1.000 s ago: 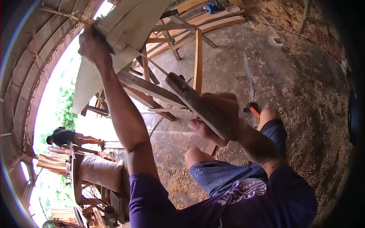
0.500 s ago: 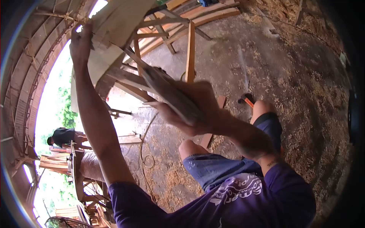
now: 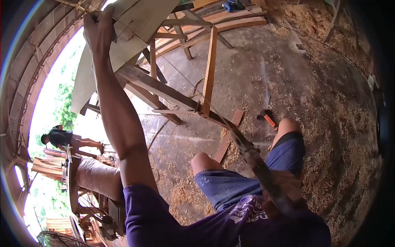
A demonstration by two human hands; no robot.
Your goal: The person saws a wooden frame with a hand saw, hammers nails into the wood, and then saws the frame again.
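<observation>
A wide pale board [image 3: 133, 47] fills the upper left, with a thin line across its face. My left hand [image 3: 98, 31] is closed on its outer edge at the top. Lower right, my right hand [image 3: 288, 187] is blurred and wrapped round a long wooden-framed tool [image 3: 257, 164] that looks like a frame saw. A thin straight line, like a blade or cord, runs from the tool up to the board. The tool's far end overlaps the wooden stand [image 3: 209, 70] in view, and I cannot tell whether they touch.
A hammer with an orange handle [image 3: 268, 118] lies on the shavings-strewn floor [image 3: 329, 123] by my knee. Near it is a flat reddish strip [image 3: 228, 138]. Long planks [image 3: 242, 22] lie at the top. Another person [image 3: 61, 137] stands far left, near a wrapped bundle [image 3: 98, 177].
My right hand has drawn the tool down and right, away from the board towards my body. My left hand keeps its hold on the board, slightly further right in view.
</observation>
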